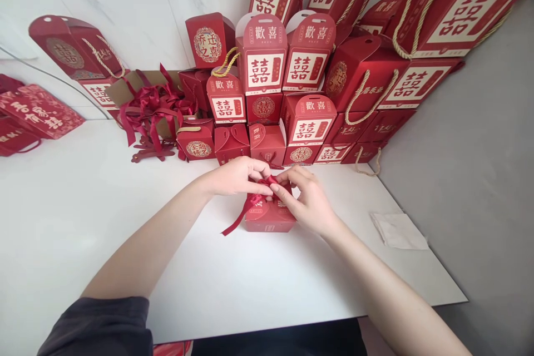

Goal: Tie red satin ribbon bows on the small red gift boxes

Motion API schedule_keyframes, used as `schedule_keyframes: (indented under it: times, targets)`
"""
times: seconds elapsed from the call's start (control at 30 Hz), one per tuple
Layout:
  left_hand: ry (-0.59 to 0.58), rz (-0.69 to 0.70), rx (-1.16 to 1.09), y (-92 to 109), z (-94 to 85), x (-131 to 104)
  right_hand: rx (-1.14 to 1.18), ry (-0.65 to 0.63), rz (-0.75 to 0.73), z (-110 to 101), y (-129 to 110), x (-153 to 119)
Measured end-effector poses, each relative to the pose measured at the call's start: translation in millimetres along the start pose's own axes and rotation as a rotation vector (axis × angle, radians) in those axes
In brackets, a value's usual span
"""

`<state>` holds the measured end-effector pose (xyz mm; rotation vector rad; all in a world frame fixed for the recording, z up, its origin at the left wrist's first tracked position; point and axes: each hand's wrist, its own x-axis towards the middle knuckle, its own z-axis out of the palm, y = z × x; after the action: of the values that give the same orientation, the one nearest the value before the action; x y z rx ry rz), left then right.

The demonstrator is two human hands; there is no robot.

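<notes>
Ribbon (271, 179), red and glossy, is pinched between thumb and fingers of both hands, just above a small red box (269, 222). The white table (187, 272) bears the box, presumably leaving both hands free. Left hand (236, 176) reaches in palm down; right hand (312, 203) angles inward — forearms converging, wrists raised.

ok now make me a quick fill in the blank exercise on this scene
The left hand and right hand hold a shiny ____ above the small gift box.
The white napkin lies toward the ____ side of the table.
The stacked gift boxes are mainly ____ in colour.
Missing words: ribbon; right; red.
</notes>
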<state>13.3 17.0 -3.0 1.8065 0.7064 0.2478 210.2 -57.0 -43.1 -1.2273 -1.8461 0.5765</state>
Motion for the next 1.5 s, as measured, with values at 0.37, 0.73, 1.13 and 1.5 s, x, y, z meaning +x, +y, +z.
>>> schedule_keyframes:
  times: [0.37,0.73,1.13,1.5]
  targets:
    - [0.045,-0.04,0.065,4.5,2.5,-2.1,0.175,0.078,0.078,1.0,2.4,5.0]
    - [-0.034,-0.009,-0.021,8.6,-5.8,-5.5,0.242,-0.01,-0.005,-4.9,9.4,-0.3]
    - [-0.075,0.001,0.054,14.4,-5.8,-7.5,0.281,-0.101,0.048,-0.2,3.1,1.8]
    - [0.069,-0.173,0.467,38.2,-14.4,-33.6,0.403,-0.294,0.106,-45.1,17.2,-0.6]
